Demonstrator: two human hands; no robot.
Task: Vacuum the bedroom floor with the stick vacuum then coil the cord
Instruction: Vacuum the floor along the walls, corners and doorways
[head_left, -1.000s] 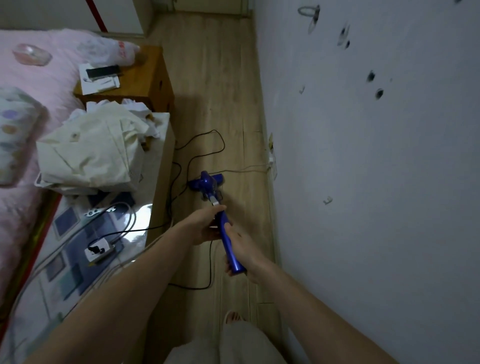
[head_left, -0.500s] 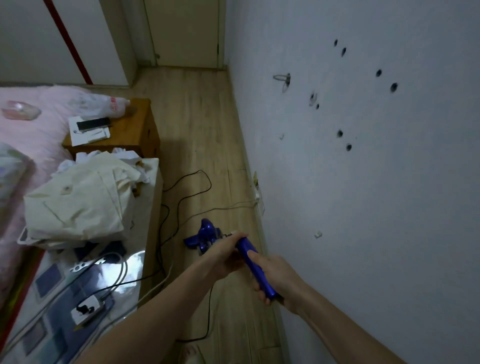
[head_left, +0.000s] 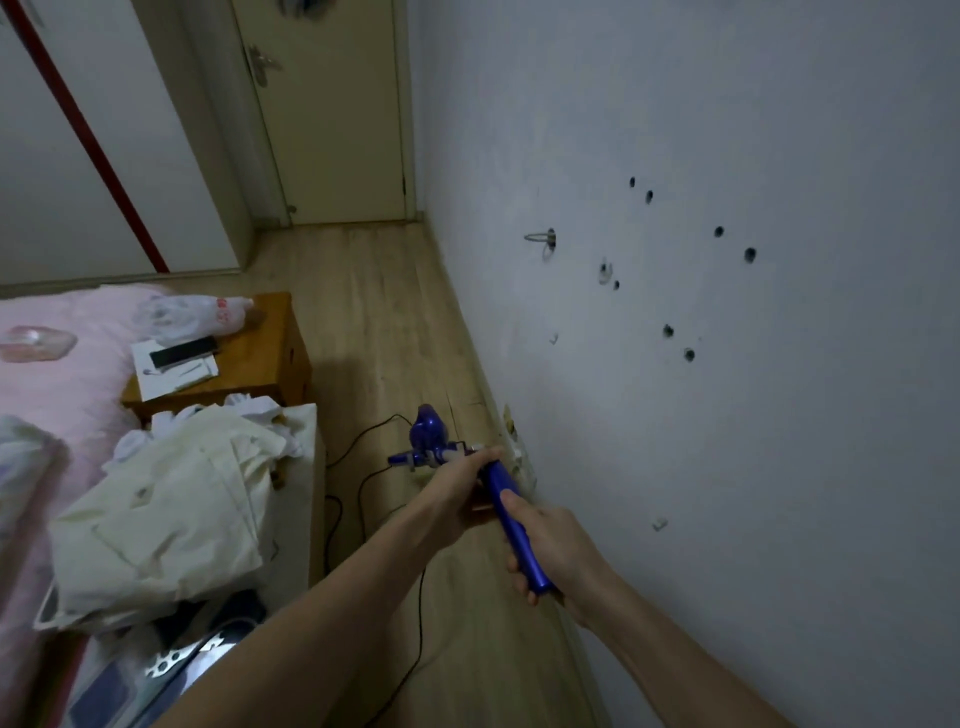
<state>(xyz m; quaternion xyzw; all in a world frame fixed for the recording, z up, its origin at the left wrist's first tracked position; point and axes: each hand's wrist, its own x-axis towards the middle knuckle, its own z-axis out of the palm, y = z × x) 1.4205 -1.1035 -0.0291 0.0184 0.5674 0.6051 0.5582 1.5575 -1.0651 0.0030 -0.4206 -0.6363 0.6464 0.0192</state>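
A: Two hands on the stick vacuum (head_left: 498, 493). The right hand (head_left: 553, 545) grips the low end of the blue handle, fingers (head_left: 517, 564) curled round it. The left hand (head_left: 462, 480) grips the handle higher up, next to the vacuum's body.

B: Where does the vacuum sit in the room?

A: Over the wooden floor (head_left: 384, 312), in the strip between the bed and the white wall (head_left: 675, 130). The blue body points away from the person, close to the skirting. Whether its head touches the floor, I cannot tell; the hand hides that part.

B: And the cord?

A: The black cord (head_left: 358, 441) lies loose on the floor in uneven loops left of the vacuum, and another stretch runs back under the left forearm towards the bottom edge.

B: What else is around?

A: A wall socket (head_left: 514, 436) low on the wall, just beyond the left hand. A wooden nightstand (head_left: 270, 353) carries papers, a dark flat device and a plastic bag (head_left: 192, 317). Nearer lies a heap of cream cloth (head_left: 171, 514) on a white surface. A bed with a pink cover (head_left: 57, 374) is on the left, a closed door (head_left: 332, 114) at the far end, and the wall is dotted with dark holes.
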